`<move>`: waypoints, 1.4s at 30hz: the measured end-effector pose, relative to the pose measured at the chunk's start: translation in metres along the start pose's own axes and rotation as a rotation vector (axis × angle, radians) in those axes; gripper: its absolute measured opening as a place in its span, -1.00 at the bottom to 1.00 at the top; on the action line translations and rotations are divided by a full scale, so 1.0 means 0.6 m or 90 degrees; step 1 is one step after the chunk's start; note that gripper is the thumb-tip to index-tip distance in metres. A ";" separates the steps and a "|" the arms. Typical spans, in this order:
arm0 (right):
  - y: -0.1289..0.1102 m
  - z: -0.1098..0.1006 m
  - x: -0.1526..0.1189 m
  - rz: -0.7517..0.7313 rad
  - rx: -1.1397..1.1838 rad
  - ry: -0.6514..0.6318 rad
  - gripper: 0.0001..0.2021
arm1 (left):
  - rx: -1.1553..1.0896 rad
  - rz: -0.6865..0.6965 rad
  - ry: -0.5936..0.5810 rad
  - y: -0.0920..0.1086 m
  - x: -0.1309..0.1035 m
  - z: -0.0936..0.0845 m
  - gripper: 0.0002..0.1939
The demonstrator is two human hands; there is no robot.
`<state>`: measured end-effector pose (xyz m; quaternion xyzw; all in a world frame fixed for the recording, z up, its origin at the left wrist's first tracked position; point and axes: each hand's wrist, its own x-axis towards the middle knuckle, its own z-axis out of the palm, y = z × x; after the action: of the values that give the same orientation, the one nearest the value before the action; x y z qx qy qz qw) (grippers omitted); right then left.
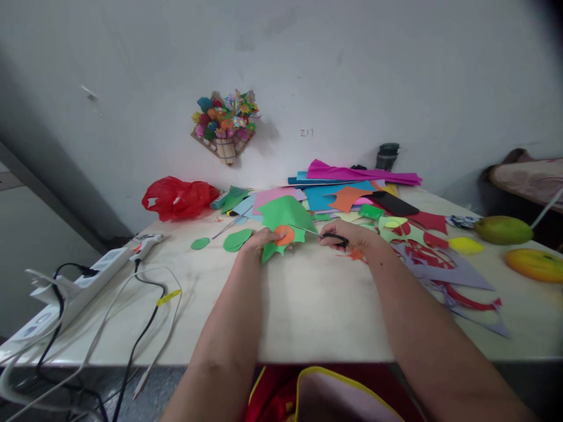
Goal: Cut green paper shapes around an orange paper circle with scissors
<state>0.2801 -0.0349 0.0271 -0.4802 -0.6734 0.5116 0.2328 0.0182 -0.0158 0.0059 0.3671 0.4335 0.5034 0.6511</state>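
Observation:
My left hand (260, 240) pinches a jagged-edged green sheet (285, 212) together with an orange disc (284, 235) lying on it. My right hand (354, 234) is closed round the black handles of scissors (335, 237). Their thin blades point left across the green sheet, over the orange disc's upper edge; how far apart they are is hard to tell. Green discs (237, 240) overlap just left of my left hand, and a single green disc (200, 243) lies farther left. Orange scraps (355, 254) lie beneath my right hand.
Coloured sheets (323, 198) and a black phone (394, 203) lie behind my hands. At the right are purple cut paper (466, 272) and mangoes (504, 230). A red bag (180, 198), power strip (83, 281) and loose cables occupy the left.

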 end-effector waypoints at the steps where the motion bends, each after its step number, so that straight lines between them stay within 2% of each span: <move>1: -0.002 0.002 0.000 0.001 0.014 -0.011 -0.71 | 0.060 -0.035 -0.064 0.000 0.000 0.000 -0.83; 3: -0.007 0.008 0.002 0.003 0.049 -0.033 -0.68 | 0.125 -0.056 -0.120 0.000 0.003 -0.002 -0.86; 8: -0.019 0.020 0.004 0.031 0.075 -0.059 -0.68 | 0.149 -0.051 -0.173 -0.007 0.014 -0.002 -0.83; 12: -0.016 0.018 0.005 0.035 0.024 -0.042 -0.74 | 0.146 -0.051 -0.185 -0.014 0.021 -0.004 -0.80; 16: -0.009 0.017 0.010 0.019 0.033 -0.034 -0.71 | 0.163 -0.034 -0.206 -0.015 0.027 -0.008 -0.76; 23: -0.007 0.018 0.011 0.040 0.056 -0.036 -0.74 | 0.279 -0.018 -0.243 -0.001 0.025 -0.009 -0.58; 33: -0.025 0.020 -0.004 0.019 -0.053 0.009 -0.80 | 0.300 -0.001 -0.330 0.005 0.024 -0.015 -0.56; 42: -0.017 0.023 0.012 0.013 -0.079 0.012 -0.74 | 0.322 0.006 -0.324 0.003 0.030 -0.014 -0.60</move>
<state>0.2614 -0.0350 0.0302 -0.5056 -0.6966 0.4665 0.2037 0.0118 0.0022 0.0010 0.6323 0.3671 0.2753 0.6243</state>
